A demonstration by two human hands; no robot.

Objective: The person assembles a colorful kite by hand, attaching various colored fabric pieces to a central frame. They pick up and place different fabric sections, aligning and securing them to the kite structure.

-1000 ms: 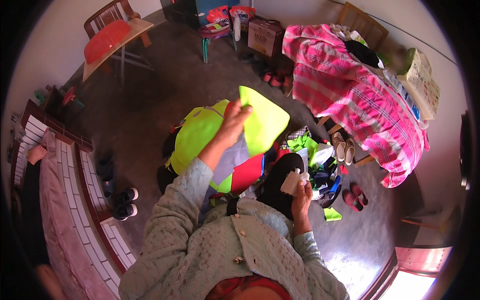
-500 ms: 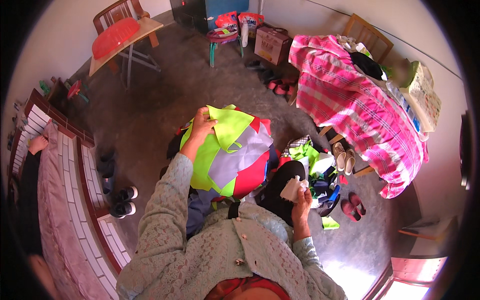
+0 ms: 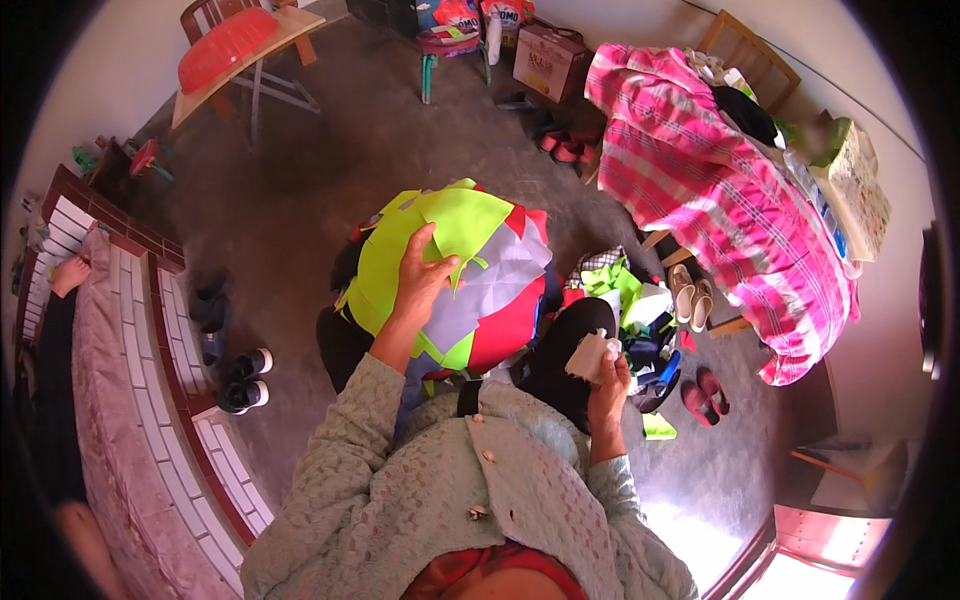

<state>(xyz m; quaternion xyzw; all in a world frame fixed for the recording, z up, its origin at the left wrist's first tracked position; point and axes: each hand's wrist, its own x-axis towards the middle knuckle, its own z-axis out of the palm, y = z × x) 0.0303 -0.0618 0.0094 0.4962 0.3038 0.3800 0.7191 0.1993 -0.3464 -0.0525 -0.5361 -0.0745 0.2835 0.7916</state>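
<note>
In front of my lap is a rounded patchwork (image 3: 490,270) of overlapping yellow-green, grey and red fabric pieces. My left hand (image 3: 422,278) rests over its near left part, with thumb and index finger spread apart and nothing gripped. Just beyond those fingers, a yellow-green fabric piece (image 3: 468,218) lies on the top of the patchwork. My right hand (image 3: 606,385) is off to the right above my dark-trousered knee. It pinches a small, flat, pale beige piece (image 3: 586,358) with a white lump at one end; what it is made of cannot be told.
To the right lies a pile of fabric scraps (image 3: 640,310), with beige shoes (image 3: 690,298) beside it. A pink plaid cloth (image 3: 700,210) drapes furniture there. Dark shoes (image 3: 245,380) stand at the left near a tiled bed edge (image 3: 165,350), where another person's hand (image 3: 70,275) shows.
My left hand has let go of the yellow-green piece's far corner and drawn back toward me. That piece now lies flatter. My right hand has turned the pale piece slightly.
</note>
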